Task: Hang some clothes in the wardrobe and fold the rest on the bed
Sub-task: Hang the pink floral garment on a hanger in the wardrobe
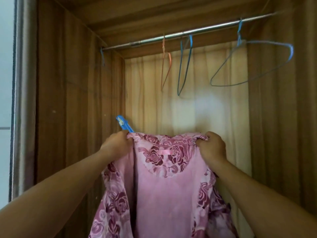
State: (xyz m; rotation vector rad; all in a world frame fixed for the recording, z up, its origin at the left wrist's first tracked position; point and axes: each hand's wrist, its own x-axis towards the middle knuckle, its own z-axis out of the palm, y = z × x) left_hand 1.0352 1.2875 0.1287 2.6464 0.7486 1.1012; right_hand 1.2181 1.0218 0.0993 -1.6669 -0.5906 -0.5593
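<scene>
A pink garment with a dark rose pattern [164, 189] hangs in front of me, held up by its shoulders before the open wardrobe. My left hand [116, 145] grips its left shoulder together with a blue plastic hanger [124, 125], whose end sticks up past my fingers. My right hand [212, 146] grips the garment's right shoulder. The neckline with a pink label faces me. Most of the hanger is hidden by the cloth and my hand.
A metal rail [188, 32] runs across the top of the wardrobe. On it hang an orange wire hanger [166, 66], a blue wire hanger [184, 69] and a larger blue wire hanger [253, 66]. Brown fabric walls [77, 100] flank a cream back panel [188, 109].
</scene>
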